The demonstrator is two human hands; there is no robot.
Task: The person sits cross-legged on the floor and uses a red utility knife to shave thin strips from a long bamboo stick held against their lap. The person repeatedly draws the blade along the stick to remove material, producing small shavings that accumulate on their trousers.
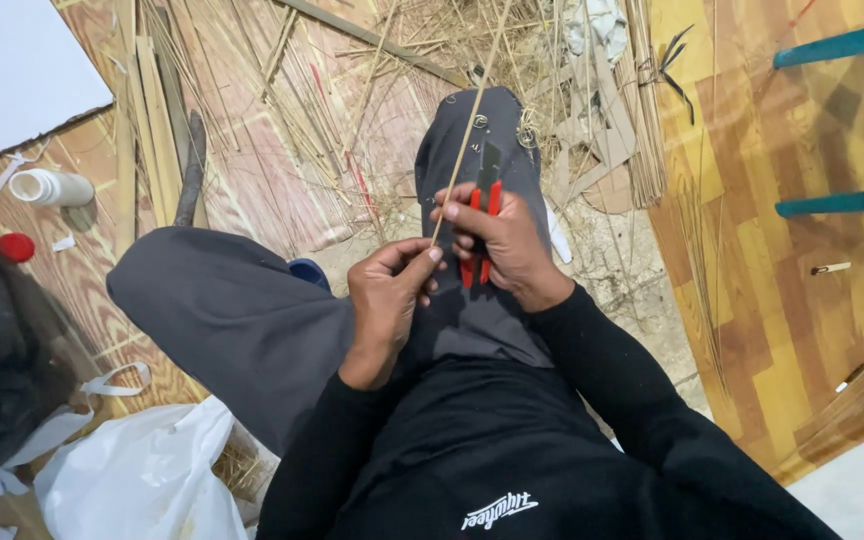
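Two hands meet over the person's lap in the head view. Left hand (389, 290) pinches the lower end of a thin straw-coloured reed stalk (469, 125) between thumb and fingertips, closed tight on it, and the stalk runs up and away across the raised knee. Right hand (505, 245) sits just beside it, fingers wrapped shut around red-handled pliers (482, 215), whose dark head points up alongside the stalk; I cannot tell whether the head touches the stalk.

Containers now: a white plastic bottle (50, 187) lies on its side on the floor at the left, uncapped, contents not visible, with a red cap (16, 247) lying apart from it, just below. White plastic bag (142, 480) slumps at the lower left, its inside hidden. Loose reeds and cut strips (292, 110) are scattered over the wood-patterned floor (772, 330) ahead of the legs.
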